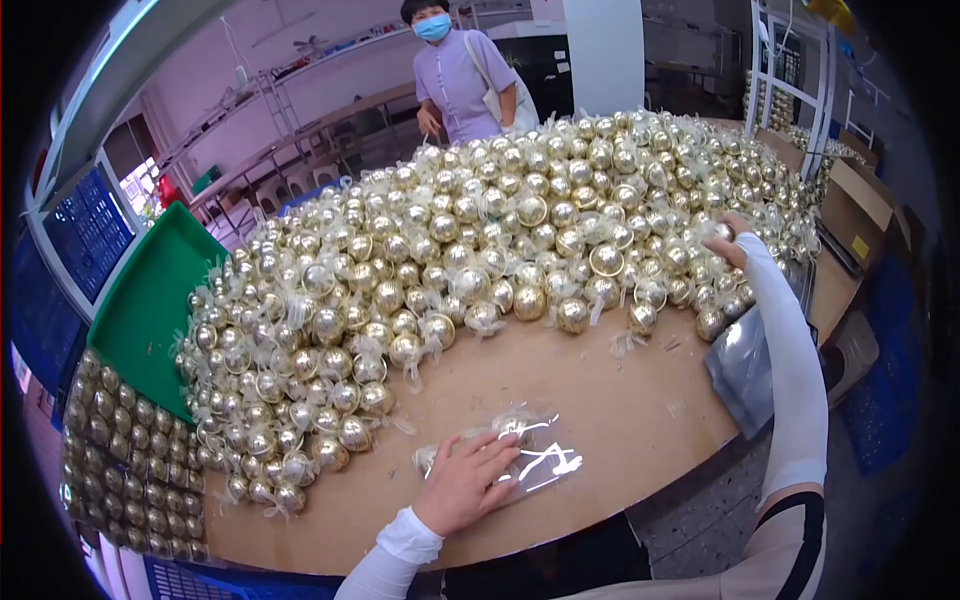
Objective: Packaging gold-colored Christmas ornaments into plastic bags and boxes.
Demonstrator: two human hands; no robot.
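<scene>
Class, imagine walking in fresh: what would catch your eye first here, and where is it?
A huge heap of shiny gold baubles covers most of the wooden table. Nearer, the left hand presses a clear plastic bag, while the right hand reaches into the heap's right side.

Under the fingers (495, 462) of the left hand (462, 485) lay a clear plastic bag (530, 455) with white glare streaks, and the balls inside it looked pale gold, though the shine hid them. Just beyond those fingers the table (600, 400) was plain light brown. Past it spread a heap of shiny gold balls (480, 240) tied with whitish translucent ribbon. The right hand (730, 240) closed on one silvery-gold ball (722, 231) at the fingertips. Both sleeves were white. Far left of the fingers sat a green tray (150, 300).
</scene>
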